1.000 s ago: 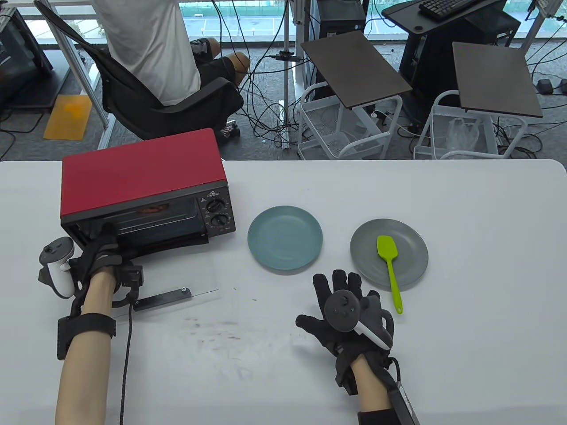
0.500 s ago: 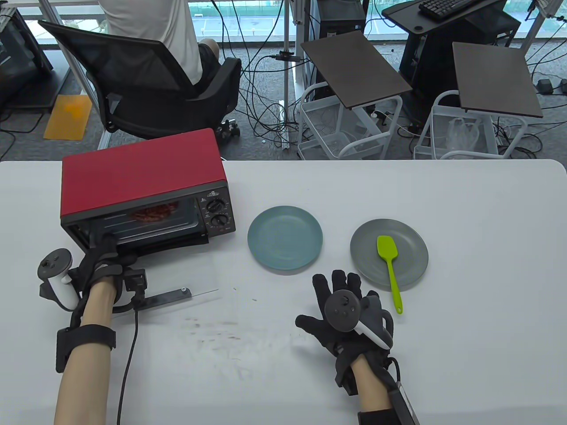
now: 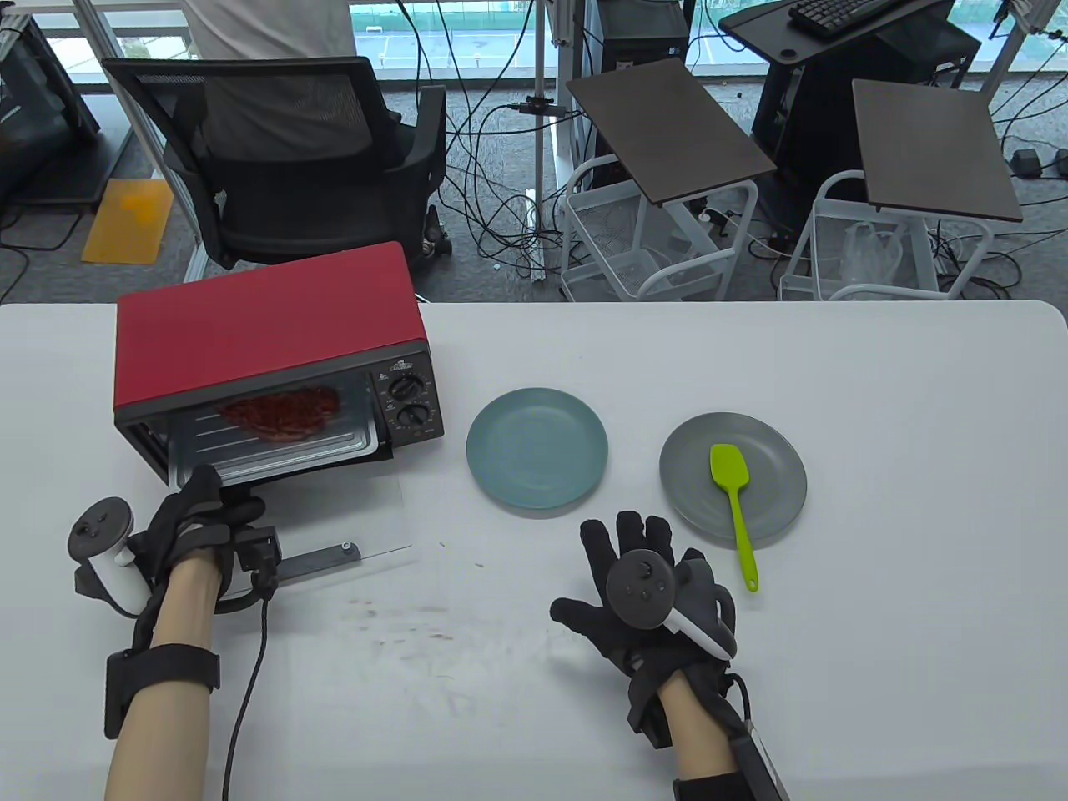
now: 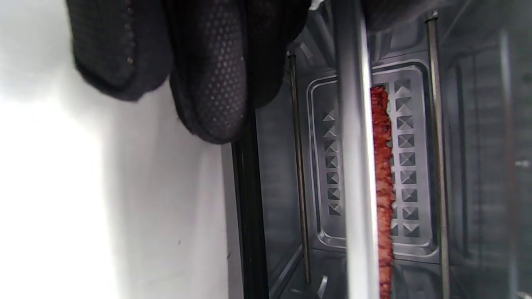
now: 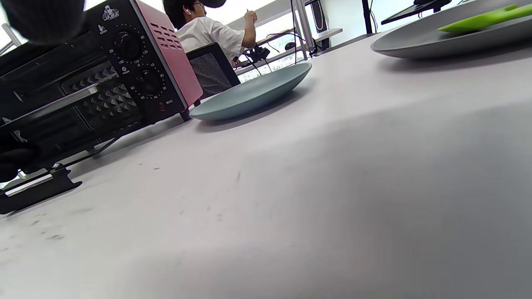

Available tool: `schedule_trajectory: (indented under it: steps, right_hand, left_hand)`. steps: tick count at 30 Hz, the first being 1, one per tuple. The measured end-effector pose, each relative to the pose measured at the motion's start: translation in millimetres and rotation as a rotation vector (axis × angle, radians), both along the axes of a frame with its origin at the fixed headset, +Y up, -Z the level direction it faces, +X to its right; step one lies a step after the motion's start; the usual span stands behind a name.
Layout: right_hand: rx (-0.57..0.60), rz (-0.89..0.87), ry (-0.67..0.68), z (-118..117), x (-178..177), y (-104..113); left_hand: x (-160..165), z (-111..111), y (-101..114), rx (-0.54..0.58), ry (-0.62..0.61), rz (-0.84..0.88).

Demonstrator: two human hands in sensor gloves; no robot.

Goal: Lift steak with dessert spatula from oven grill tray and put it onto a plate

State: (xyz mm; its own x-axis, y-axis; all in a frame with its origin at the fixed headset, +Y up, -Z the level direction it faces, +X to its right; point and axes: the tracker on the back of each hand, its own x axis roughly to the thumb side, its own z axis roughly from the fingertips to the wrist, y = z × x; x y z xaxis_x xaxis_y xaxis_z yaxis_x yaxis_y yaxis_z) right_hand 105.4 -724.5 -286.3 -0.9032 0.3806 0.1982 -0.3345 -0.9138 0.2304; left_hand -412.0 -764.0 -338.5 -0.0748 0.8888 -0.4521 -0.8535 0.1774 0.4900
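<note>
A red-brown steak (image 3: 282,411) lies on the silver oven grill tray (image 3: 275,455), which sticks partly out of the red oven (image 3: 267,334). My left hand (image 3: 200,501) grips the tray's front left corner. In the left wrist view the tray's rim (image 4: 353,166) and the steak's edge (image 4: 381,187) stand side on beneath my fingers (image 4: 208,74). The green dessert spatula (image 3: 732,501) rests on the grey plate (image 3: 776,467), its handle over the rim. My right hand (image 3: 626,542) lies open and spread on the table, left of that handle. An empty blue plate (image 3: 536,446) sits between oven and grey plate.
The oven's glass door (image 3: 350,517) lies open flat on the table, its black handle (image 3: 313,563) close to my left wrist. A black office chair (image 3: 284,150) and a person stand behind the table. Oven (image 5: 124,54) and blue plate (image 5: 253,93) show in the right wrist view.
My left hand has drawn the tray toward me, bringing the steak out from deep inside the oven. My right hand shifted slightly left. The person behind swivelled the chair.
</note>
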Motion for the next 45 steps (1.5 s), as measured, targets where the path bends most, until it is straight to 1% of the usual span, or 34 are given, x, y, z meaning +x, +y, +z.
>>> schedule_trajectory:
  steps: [3,9,11,13,19,22,27,31,41,45]
  right_hand:
    - [0.001,-0.002,0.004,0,-1,0]
    - [0.009,-0.006,0.023,3,-5,1]
    - [0.011,-0.001,0.025,4,-6,1]
    - [0.018,0.015,0.02,4,-6,2]
    - [0.009,0.012,0.027,4,-7,1]
    - [0.004,0.013,0.024,4,-7,0]
    - [0.002,0.007,0.021,5,-6,0]
    - [0.002,0.008,0.022,4,-6,0]
    - [-0.006,0.011,0.022,5,-6,-1]
    - [-0.01,0.012,0.023,4,-7,-1]
  left_hand:
    - [1,5,-1,0.012,-0.003,0.008]
    - [6,14,-7,0.083,0.034,0.134]
    - [7,17,-6,0.063,0.031,0.099]
    - [6,19,-6,0.077,0.02,0.081]
    - [10,26,-6,0.112,0.034,0.181]
    - [12,30,-5,0.114,0.045,0.152]
    - [13,35,-8,0.128,0.054,0.221]
    - [13,39,-10,0.129,0.055,0.237]
    - [13,43,-10,0.217,0.023,0.271]
    - [12,46,-8,0.215,-0.002,0.252]
